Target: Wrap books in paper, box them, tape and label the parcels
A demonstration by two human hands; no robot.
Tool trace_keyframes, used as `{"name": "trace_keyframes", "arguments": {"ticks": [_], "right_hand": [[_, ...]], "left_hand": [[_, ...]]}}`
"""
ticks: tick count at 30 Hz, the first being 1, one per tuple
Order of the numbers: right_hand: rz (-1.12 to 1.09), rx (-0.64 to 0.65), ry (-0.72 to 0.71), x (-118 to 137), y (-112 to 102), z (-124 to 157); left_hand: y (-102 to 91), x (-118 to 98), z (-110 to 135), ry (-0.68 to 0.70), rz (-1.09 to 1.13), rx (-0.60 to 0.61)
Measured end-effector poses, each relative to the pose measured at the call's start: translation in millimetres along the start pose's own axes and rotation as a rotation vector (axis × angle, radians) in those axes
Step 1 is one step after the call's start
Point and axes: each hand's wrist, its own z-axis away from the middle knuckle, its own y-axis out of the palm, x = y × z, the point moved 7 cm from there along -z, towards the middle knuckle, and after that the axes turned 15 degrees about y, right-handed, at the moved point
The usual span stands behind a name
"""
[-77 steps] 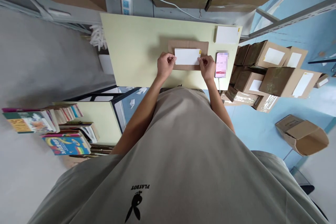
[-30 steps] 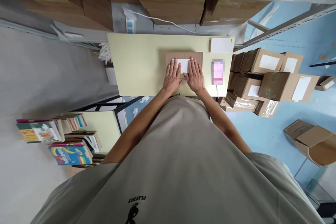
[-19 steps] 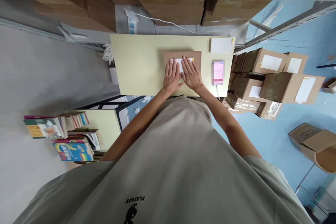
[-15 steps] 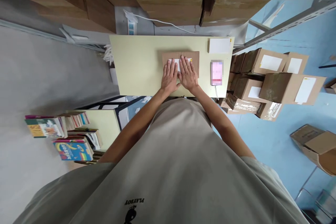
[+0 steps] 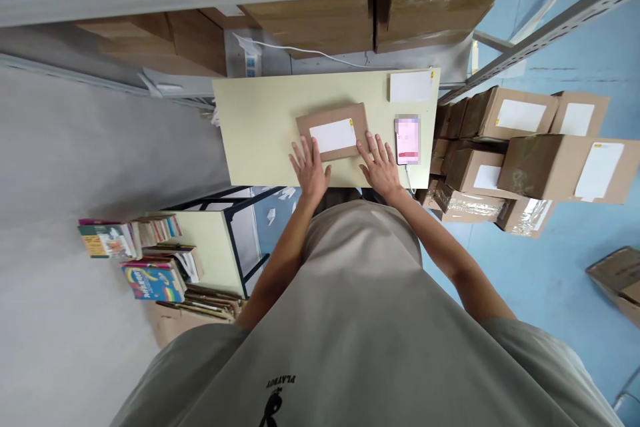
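Note:
A flat brown cardboard parcel (image 5: 305, 127) lies on the pale yellow table (image 5: 255, 120), with a white label (image 5: 333, 135) stuck on its top. My left hand (image 5: 309, 165) rests at the parcel's near left corner, fingers spread and flat. My right hand (image 5: 381, 165) lies at the near right corner, fingers also spread. Neither hand holds anything.
A phone (image 5: 407, 140) with a pink screen lies right of the parcel, a stack of white labels (image 5: 410, 86) behind it. Labelled cardboard boxes (image 5: 525, 147) pile up at the right. Books (image 5: 145, 260) are stacked lower left. Large boxes (image 5: 310, 20) sit on the shelf behind the table.
Both hands were pressed flat on the white label; they have slid apart and back to the parcel's near corners, uncovering the label.

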Motion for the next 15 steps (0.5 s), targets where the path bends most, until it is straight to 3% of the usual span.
{"name": "trace_keyframes", "arguments": {"ticks": [2, 5, 8, 10, 15], "right_hand": [[-0.057, 0.020, 0.038, -19.6, 2.2, 1.9], [-0.198, 0.083, 0.088, -41.1, 15.9, -6.3], [-0.355, 0.099, 0.122, -44.3, 26.7, -15.2], [-0.427, 0.057, 0.107, -36.5, 22.4, -11.9], [-0.456, -0.054, 0.013, -13.7, -9.2, 34.1]], "left_hand": [[-4.7, 22.1, 10.6, -0.091, 0.046, -0.072], [-2.9, 57.0, 18.8, -0.331, 0.245, -0.220], [11.0, 70.1, 22.7, -0.494, 0.523, -0.293], [8.7, 66.2, 28.1, -0.477, 0.583, -0.353], [-27.9, 44.5, 68.0, -0.262, 0.495, -0.559]]}}
